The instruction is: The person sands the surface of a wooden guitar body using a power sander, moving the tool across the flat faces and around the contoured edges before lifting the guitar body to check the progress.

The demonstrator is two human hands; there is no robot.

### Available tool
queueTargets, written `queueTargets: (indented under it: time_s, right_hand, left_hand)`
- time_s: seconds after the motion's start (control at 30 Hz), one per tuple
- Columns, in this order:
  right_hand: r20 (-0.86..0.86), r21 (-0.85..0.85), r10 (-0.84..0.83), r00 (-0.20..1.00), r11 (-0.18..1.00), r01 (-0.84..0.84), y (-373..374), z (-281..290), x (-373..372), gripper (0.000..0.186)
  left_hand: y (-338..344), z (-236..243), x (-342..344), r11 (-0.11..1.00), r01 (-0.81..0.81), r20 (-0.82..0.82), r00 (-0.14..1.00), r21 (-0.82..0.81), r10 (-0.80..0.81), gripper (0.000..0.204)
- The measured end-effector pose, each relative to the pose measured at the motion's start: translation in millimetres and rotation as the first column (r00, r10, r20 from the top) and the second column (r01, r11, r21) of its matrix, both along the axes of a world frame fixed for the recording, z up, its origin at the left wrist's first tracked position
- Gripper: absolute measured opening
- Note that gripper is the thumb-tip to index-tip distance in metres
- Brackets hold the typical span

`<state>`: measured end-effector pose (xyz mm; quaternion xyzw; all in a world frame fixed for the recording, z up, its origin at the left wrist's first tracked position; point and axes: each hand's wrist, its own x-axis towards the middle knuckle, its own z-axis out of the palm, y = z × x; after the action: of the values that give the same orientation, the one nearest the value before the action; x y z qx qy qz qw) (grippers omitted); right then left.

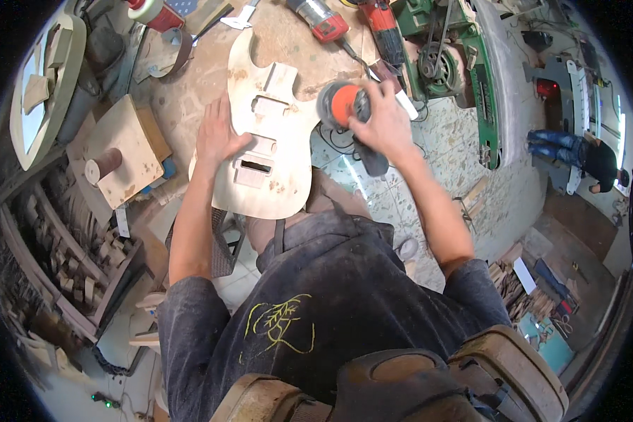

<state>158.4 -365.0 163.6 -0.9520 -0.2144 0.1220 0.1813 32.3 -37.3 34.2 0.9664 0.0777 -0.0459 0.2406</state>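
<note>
A pale wooden electric guitar body, with routed pickup and neck cavities and a few brownish patches, lies partly on the workbench. Its rounded lower end overhangs the bench edge near my apron. My left hand rests flat over its left edge, thumb stretched across the wood and fingers pointing forward. In my right hand is an orange-and-black power sander, gripped from above. The sander's disc is tilted at the body's right edge, by the waist and horn. Motion blurs the sander slightly, and I cannot tell whether the disc touches the wood.
On the bench's far side lie a red-and-grey power tool, calipers and a glue bottle. A green belt machine stands at right. Wood offcuts fill a left rack. Another person stands far right.
</note>
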Motion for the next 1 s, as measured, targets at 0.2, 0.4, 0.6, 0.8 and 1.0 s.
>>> queueTargets:
  time_s: [0.2, 0.4, 0.6, 0.8, 1.0]
  right_hand:
    - [0.057, -0.015, 0.026, 0.998, 1.000, -0.025, -4.1, -7.1, 22.4, 0.069]
    - [-0.057, 0.007, 0.159, 0.986, 0.987, -0.159, 10.2, -4.8, -21.4, 0.062]
    - [0.051, -0.023, 0.079, 0.996, 0.997, -0.078, -6.3, -6.8, 45.5, 0.068]
    - [0.021, 0.009, 0.238, 0.971, 0.971, -0.239, 9.8, -7.0, -40.5, 0.059]
    - [0.093, 0.007, 0.005, 0.996, 1.000, -0.005, -4.4, -9.6, 3.1, 0.064]
  left_hand:
    - [0.0, 0.4, 4.9, 1.000, 0.010, 0.017, 1.000, 0.001, -0.010, 0.116]
    - [1.2, -0.7, 1.0, 1.000, 0.005, 0.021, 1.000, -0.013, -0.005, 0.116]
    - [-1.4, -1.3, 4.7, 1.000, 0.010, 0.039, 0.999, -0.009, -0.010, 0.114]
    - [3.4, -6.1, -0.4, 1.000, 0.002, 0.049, 0.999, -0.022, -0.001, 0.112]
    - [3.1, -6.0, -0.1, 1.000, 0.023, 0.080, 0.997, -0.016, -0.022, 0.112]
